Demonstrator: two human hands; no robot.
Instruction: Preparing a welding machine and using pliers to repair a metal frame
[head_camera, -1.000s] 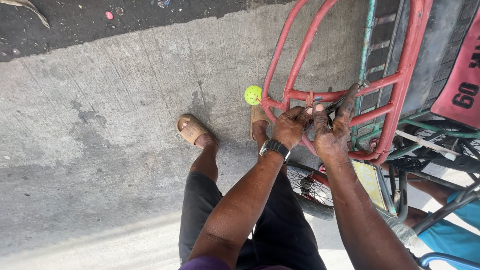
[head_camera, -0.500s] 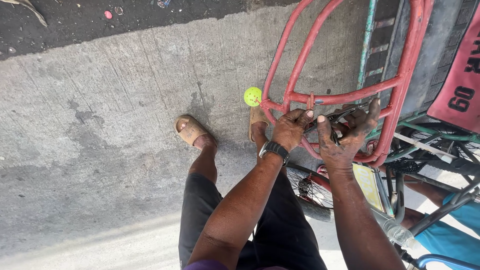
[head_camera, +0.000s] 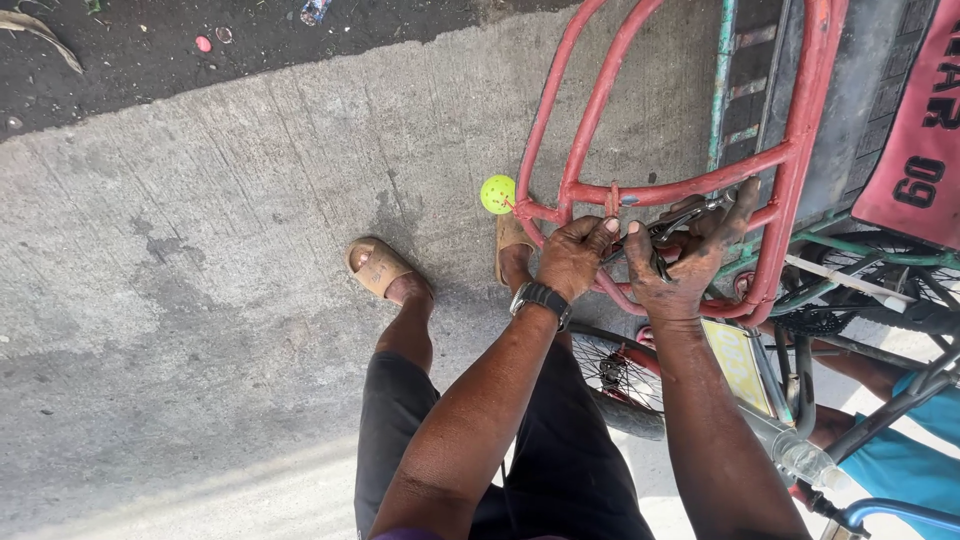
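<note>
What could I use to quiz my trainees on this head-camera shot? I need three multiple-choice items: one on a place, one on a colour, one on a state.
1. Where does the small ball lie?
A. on the concrete beside the frame's left corner
B. inside the spoked wheel
C. in the left hand

2. What colour is the tubular frame that the hands work on?
A. blue
B. red
C. white

3. How is the right hand engaged?
A. hanging free at the side
B. flat on the ground
C. gripping a dark metal tool against the frame's lower bar

Answers:
1 A, the yellow-green ball sits on the ground next to the frame's corner.
2 B, the tubes show worn red paint.
3 C, the fingers wrap the tool at the bar, with the left hand close beside it.
</note>
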